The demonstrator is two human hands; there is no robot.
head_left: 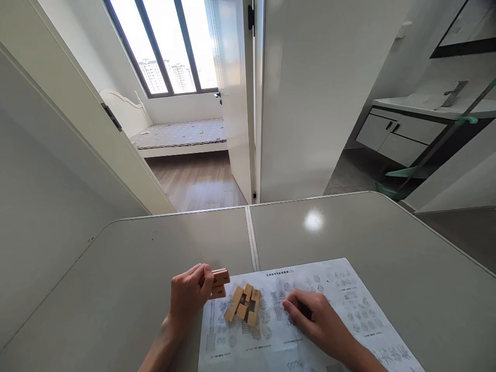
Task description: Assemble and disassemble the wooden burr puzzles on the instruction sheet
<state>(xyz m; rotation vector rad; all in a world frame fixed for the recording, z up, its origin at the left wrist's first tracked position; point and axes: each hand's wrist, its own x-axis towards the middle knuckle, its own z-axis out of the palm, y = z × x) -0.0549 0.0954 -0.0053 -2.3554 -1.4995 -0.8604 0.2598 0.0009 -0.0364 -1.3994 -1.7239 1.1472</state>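
Note:
My left hand (pixel 192 289) is closed around notched wooden puzzle pieces (pixel 220 277), reddish-brown, whose ends with dark marks stick out to the right of my fingers. Just right of it, several lighter wooden puzzle pieces (pixel 245 304) with cut-out notches lie slanted side by side on a printed sheet (pixel 364 289). My right hand (pixel 315 319) rests on the sheet, right of those pieces, its fingers curled in and nothing visible in them. Small line drawings and captions cover the paper.
The sheet lies on a grey-green table (pixel 186 237) with a seam down its middle and a pale rim. Beyond stand a white door (pixel 236 103), a bed (pixel 178 134) under a window, and a washbasin cabinet (pixel 403 132) at the right.

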